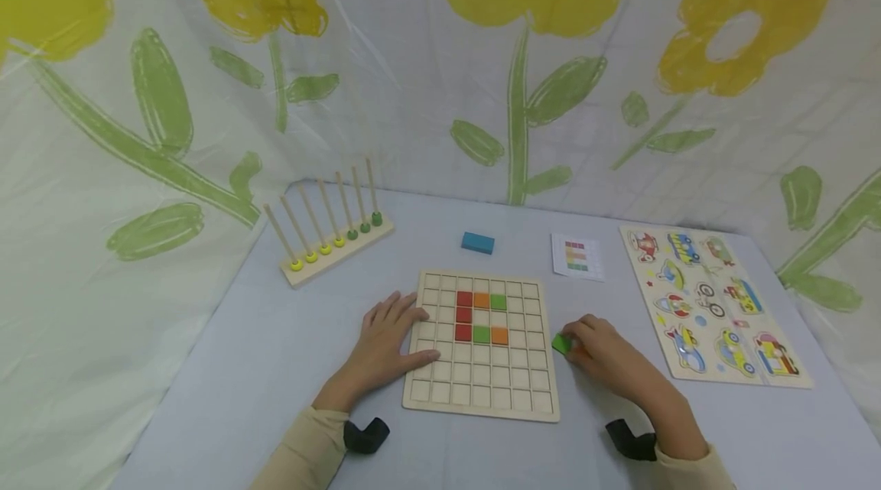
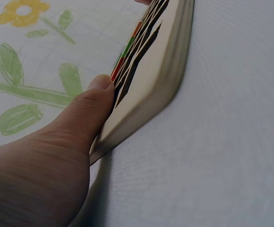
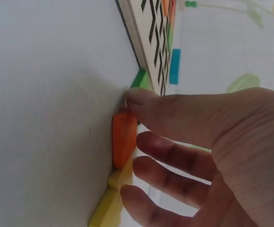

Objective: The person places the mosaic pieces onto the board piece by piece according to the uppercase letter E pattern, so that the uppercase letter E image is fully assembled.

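Note:
A square wooden grid board (image 1: 482, 397) holds red, orange and green tiles in a C-like shape, with a red tile (image 1: 464, 315) midway down its left column. My left hand (image 1: 381, 345) rests on the board's left side, fingers spread and fairly straight; its thumb (image 2: 92, 101) lies over the edge. Just right of the board, my right hand (image 1: 606, 348) pinches a green tile (image 1: 560, 343) between thumb and forefinger, low at the table; the forefinger is hidden behind the thumb in the right wrist view. Beneath that hand lie an orange tile (image 3: 124, 139) and yellow tiles (image 3: 106, 205).
A blue block (image 1: 478, 243) lies behind the board, with a colour pattern card (image 1: 590, 257) to its right. Far left stands a peg rack (image 1: 337, 251) with yellow and green beads. At right lies a vehicle puzzle board (image 1: 723, 306). A flowered curtain backs the table.

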